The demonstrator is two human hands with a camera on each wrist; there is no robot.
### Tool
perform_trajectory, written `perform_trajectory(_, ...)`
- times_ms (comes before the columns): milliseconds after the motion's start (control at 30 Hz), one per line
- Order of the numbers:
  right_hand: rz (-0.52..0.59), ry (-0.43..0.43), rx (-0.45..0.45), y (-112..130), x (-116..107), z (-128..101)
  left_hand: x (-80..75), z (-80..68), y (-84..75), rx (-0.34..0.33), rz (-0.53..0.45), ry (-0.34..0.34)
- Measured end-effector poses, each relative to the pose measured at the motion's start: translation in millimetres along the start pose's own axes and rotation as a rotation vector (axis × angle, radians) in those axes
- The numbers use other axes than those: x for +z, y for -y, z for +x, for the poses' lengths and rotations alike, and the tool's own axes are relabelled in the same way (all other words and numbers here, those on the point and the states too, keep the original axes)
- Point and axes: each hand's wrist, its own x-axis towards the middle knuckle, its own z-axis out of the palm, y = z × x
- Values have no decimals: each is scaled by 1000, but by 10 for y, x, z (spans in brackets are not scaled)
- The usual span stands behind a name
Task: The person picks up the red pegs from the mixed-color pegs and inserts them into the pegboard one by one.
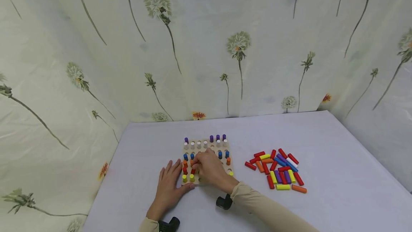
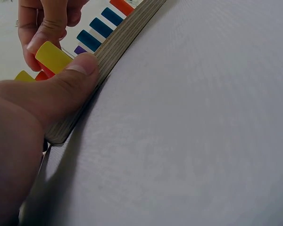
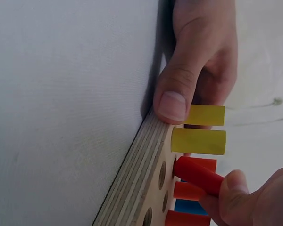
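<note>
A wooden pegboard (image 1: 196,150) with round holes lies on the table, carrying upright purple, white, blue, orange, red and yellow pegs. My right hand (image 1: 210,167) is over its front part. In the right wrist view, thumb and fingers pinch the outer end of a red peg (image 3: 200,175), whose other end is right at a hole, slightly tilted against its neighbours. My left hand (image 1: 168,186) rests at the board's front left corner, fingers stretched along the left side. Its thumb presses the layered front edge (image 3: 137,165), beside two yellow pegs (image 3: 198,141).
Right of the board lies a loose pile of pegs (image 1: 283,169), mostly red, with some yellow, orange, blue, purple and white. A white cloth (image 1: 128,189) covers the table. Behind it hangs a dandelion-patterned curtain (image 1: 206,63). Each wrist wears a black device (image 1: 224,202).
</note>
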Motion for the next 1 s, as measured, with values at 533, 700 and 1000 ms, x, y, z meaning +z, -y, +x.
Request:
perform_trajectory(533, -232, -17, -81, 82, 111, 2, -11, -2, -19, 14, 9, -5)
perform_trajectory(700, -228, -51, -87, 77, 144, 1, -3, -4, -39, -10, 10, 5)
perform_trajectory(1000, -229, -52, -79, 118, 120, 21, -14, 3, -17, 0, -1, 1)
